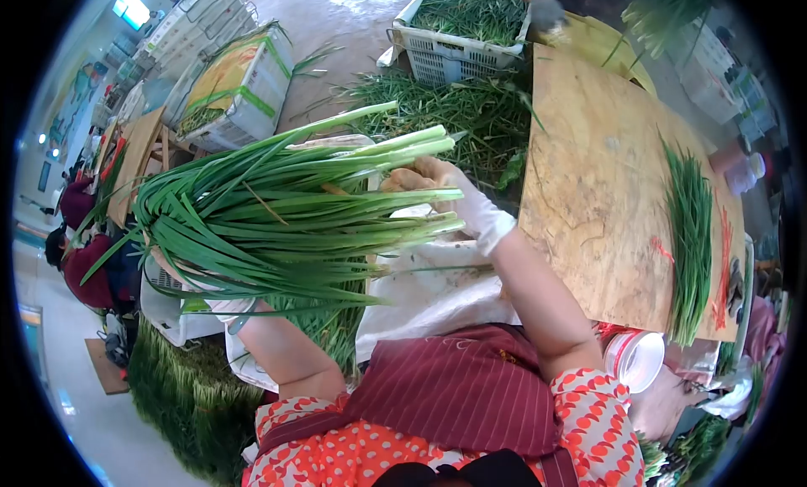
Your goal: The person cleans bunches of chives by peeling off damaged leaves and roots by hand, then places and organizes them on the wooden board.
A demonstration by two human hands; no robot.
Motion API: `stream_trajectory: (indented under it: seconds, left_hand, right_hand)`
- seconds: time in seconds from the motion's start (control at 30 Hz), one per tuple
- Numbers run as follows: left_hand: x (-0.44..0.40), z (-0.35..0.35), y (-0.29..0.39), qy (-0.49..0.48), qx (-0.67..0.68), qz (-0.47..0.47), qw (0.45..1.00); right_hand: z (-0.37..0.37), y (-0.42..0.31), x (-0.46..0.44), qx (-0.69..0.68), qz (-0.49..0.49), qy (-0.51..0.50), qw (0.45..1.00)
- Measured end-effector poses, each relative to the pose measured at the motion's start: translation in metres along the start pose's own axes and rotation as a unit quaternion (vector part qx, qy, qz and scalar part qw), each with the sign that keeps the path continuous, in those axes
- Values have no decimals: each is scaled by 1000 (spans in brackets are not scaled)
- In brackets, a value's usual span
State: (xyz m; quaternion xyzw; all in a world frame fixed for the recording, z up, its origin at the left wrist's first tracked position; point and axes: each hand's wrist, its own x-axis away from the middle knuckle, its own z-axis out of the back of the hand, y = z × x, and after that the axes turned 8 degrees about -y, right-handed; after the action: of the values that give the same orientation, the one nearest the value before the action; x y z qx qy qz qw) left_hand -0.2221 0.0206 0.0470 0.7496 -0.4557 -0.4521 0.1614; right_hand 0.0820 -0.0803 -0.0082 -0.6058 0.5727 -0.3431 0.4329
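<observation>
A large loose bunch of garlic chives (277, 205) is held up in front of me, leaves drooping to the left and pale stem ends pointing right. My left hand (227, 302), in a white glove, supports the bunch from below on the leafy side; leaves cover most of its fingers. At the stem end, my right hand (466, 201), also gloved with soiled fingertips, has its fingers curled against the stalks. Below the stems, a white cloth (437, 289) lies over my lap area.
A wooden board (605, 184) at right carries a neat chive bundle (689, 243) and red ties (723, 268). Ahead stand a crate of greens (462, 54) and a green-striped box (239, 92). Loose leaves (471, 117) litter the floor. Another person (88, 268) is at far left.
</observation>
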Motion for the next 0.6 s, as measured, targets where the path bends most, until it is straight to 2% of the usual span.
stream_trajectory:
  seconds: [0.07,0.2,0.27,0.4,0.43,0.47,0.53,0.57,0.6]
  left_hand:
    - [3,-2,-1,-1,1,3,1000]
    - [7,-4,-1,2,3,9,1000]
    - [5,-4,-3,5,2,13,1000]
    - [4,-5,-5,10,5,20,1000]
    - [6,-5,-4,9,5,21,1000]
    - [8,-6,-4,10,4,22,1000]
    - [11,-6,-3,11,6,20,1000]
    - [11,-5,-2,13,4,18,1000]
    - [14,-6,-1,13,4,16,1000]
  right_hand:
    - [5,-1,-4,-111,-56,-3,992]
    - [-3,-9,6,-214,-91,17,972]
    - [-5,-11,9,-373,-109,-26,921]
    - [-15,-3,11,-347,-120,5,930]
    - [-16,-4,9,-359,-74,-24,930]
    - [-14,-9,12,-359,-74,-25,930]
    - [-12,-25,21,-191,-111,24,975]
    - [-5,-24,20,-111,-43,11,993]
    - [7,-33,26,-15,-27,61,998]
